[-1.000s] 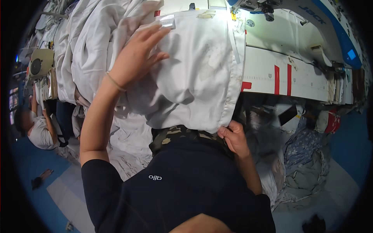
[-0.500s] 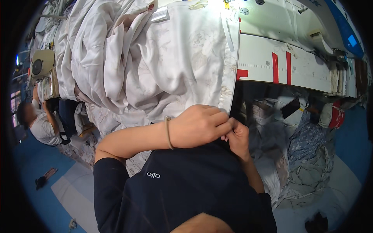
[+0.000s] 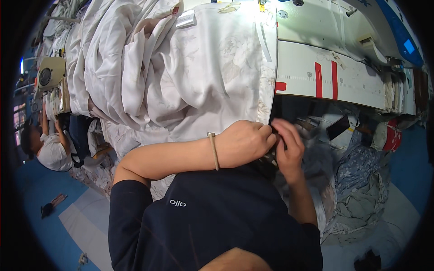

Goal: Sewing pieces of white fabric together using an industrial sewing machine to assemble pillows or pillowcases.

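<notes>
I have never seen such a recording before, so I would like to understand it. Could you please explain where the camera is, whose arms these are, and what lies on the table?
The picture comes from a wide fisheye camera worn on a person's head, looking down, so straight edges bend near the rim. The two bare arms coming from below belong to that person, who wears a dark navy shirt. The left hand, with a thin band on its wrist, and the right hand meet at the lower edge of a large white fabric, where they appear to pinch its hem; what exactly sits between the fingers is hidden. The fabric lies heaped over a white worktable marked with red stripes. More cloth lies piled on the floor at the right. At the far left, another person sits.
</notes>
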Motion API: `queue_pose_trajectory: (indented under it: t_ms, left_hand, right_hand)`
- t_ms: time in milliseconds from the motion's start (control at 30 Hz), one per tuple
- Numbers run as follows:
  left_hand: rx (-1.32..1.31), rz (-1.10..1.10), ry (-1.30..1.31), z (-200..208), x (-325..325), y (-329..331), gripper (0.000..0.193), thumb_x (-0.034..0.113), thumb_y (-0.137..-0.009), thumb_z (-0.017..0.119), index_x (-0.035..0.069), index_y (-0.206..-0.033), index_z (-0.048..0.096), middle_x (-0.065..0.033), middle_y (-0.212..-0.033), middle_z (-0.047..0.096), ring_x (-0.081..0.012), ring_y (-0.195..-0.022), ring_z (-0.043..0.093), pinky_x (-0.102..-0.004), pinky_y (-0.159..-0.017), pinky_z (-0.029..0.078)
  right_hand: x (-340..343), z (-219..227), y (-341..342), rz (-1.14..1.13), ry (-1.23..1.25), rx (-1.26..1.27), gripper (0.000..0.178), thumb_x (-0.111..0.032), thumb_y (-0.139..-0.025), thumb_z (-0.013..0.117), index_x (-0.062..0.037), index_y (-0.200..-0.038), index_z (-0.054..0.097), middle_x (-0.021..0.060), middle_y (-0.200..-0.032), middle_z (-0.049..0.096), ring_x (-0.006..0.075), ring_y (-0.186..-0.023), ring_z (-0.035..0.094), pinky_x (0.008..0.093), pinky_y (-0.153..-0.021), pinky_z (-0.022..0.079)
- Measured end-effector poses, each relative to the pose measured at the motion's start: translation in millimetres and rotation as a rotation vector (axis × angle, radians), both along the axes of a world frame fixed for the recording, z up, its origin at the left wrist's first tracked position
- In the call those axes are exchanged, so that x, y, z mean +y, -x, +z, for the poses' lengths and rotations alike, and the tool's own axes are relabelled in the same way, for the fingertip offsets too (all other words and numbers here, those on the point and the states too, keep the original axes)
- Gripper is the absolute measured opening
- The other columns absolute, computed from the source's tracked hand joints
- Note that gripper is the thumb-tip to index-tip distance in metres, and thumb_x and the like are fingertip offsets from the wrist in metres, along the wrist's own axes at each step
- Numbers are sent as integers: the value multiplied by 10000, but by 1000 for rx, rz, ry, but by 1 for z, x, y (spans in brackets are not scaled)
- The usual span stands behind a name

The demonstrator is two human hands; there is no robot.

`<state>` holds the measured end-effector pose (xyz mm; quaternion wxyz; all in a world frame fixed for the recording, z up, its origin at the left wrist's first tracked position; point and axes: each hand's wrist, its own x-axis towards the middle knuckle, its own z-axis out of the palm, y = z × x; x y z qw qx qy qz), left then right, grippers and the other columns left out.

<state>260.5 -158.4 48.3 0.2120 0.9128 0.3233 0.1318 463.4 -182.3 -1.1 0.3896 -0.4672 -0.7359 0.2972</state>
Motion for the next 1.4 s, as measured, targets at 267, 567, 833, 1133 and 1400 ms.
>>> queue_pose_trajectory:
  t_ms: [267,567,833,1133,1400]
  left_hand:
    - [-154,-21,34,-4,1,3,133,104,-801,632,44,-917,603,-84,-857,585,-245,-750,660,-386,-622,542]
    - [-118,240,418,-107,-10,0,279,71,-966,551,23,-1231,624,-160,-1208,672,-225,-1124,648,-311,-991,504]
    - [233,1051,-13,-245,-133,287,362,211,-962,625,50,-1286,640,-153,-1220,671,-249,-1129,648,-372,-991,522]
    - [-329,-5,571,73,42,85,445,119,-939,695,6,-1355,586,-185,-1139,621,-369,-1076,641,-419,-894,535]
    - [-159,324,-382,-19,171,64,490,210,-873,735,62,-1318,595,-107,-1288,583,-332,-1242,527,-480,-1075,428]
  right_hand:
    - [68,10,1,341,-485,-175,388,20,-683,739,-15,-1069,754,85,-1106,683,260,-894,600,358,-744,515]
    - [73,62,13,247,-287,63,282,139,-656,680,-18,-882,740,81,-968,703,297,-981,674,363,-849,550]
    - [62,-5,43,226,-217,74,283,149,-678,660,-6,-900,740,113,-958,710,298,-941,708,367,-809,533]
    - [61,12,16,229,-154,-10,335,194,-633,609,21,-896,723,131,-991,675,308,-962,693,384,-841,570]
    - [67,23,5,256,-154,-80,298,180,-627,618,29,-865,715,123,-943,677,311,-933,695,382,-822,575]
